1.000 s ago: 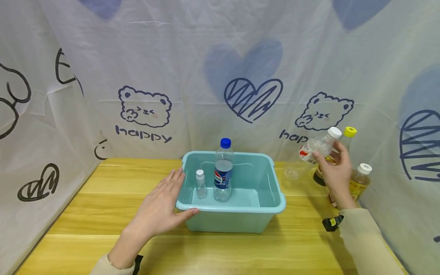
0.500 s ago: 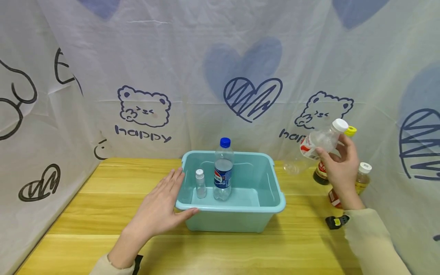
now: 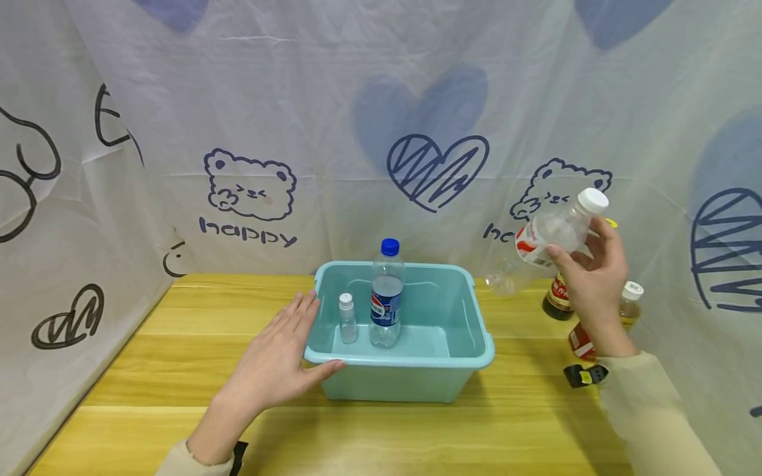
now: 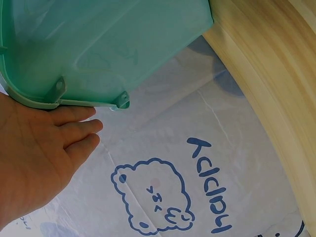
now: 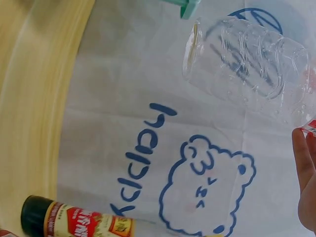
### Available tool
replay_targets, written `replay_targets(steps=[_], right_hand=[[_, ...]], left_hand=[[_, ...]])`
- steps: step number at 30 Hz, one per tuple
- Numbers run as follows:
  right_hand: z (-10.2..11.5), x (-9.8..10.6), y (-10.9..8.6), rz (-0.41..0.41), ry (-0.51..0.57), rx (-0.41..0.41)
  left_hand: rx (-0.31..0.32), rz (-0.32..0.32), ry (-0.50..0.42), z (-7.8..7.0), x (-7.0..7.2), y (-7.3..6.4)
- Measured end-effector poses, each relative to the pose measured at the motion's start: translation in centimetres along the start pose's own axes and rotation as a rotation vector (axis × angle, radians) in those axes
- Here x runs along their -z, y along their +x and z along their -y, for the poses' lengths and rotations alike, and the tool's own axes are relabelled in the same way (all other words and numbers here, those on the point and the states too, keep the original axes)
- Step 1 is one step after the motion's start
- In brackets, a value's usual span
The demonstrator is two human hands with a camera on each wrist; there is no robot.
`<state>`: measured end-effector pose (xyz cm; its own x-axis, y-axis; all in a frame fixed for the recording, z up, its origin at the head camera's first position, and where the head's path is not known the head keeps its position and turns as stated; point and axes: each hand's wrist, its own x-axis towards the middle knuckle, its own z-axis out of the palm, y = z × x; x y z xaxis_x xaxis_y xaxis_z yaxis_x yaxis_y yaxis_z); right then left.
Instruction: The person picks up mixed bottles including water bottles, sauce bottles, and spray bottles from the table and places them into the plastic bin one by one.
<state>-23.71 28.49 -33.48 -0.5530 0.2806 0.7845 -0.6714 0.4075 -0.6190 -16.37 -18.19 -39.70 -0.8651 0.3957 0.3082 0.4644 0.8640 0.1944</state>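
My right hand (image 3: 597,284) grips a clear plastic bottle (image 3: 559,231) with a white cap and a red-and-white label. The bottle is tilted, cap up to the right, its base (image 5: 195,54) pointing toward the tub. My left hand (image 3: 274,360) lies with straight fingers against the left rim of the turquoise tub (image 3: 395,362), thumb along the front corner. In the left wrist view its fingers (image 4: 74,131) touch the tub's rim from outside. Inside the tub stand a blue-capped Pepsi bottle (image 3: 385,307) and a small clear bottle (image 3: 348,320) with a white cap.
Behind my right hand stands a dark sauce bottle (image 3: 557,301) with a yellow cap. A white-capped bottle (image 3: 631,304) and a red-labelled item (image 3: 580,342) are partly hidden by that hand. A printed cloth (image 3: 345,132) hangs behind the wooden table (image 3: 178,370).
My right hand has lifted the clear bottle upward, away from the other bottles, and shifted slightly right. The left hand and the tub have stayed in place.
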Motion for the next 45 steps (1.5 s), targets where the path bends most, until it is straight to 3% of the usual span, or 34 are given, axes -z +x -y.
replay_targets(steps=[15,31,45], right_hand=[[1.4,-2.4,1.1,0.053,0.102,0.150],[2.5,-5.2,0.3,0.157,0.085,0.179],[1.5,-7.5,-1.4,0.307,0.028,0.204]], left_hand=[[-0.007,-0.016,-0.007,-0.1,0.0,0.1],[-0.010,-0.012,-0.001,-0.2,-0.1,0.1],[-0.006,-0.010,-0.007,0.0,0.0,0.0]])
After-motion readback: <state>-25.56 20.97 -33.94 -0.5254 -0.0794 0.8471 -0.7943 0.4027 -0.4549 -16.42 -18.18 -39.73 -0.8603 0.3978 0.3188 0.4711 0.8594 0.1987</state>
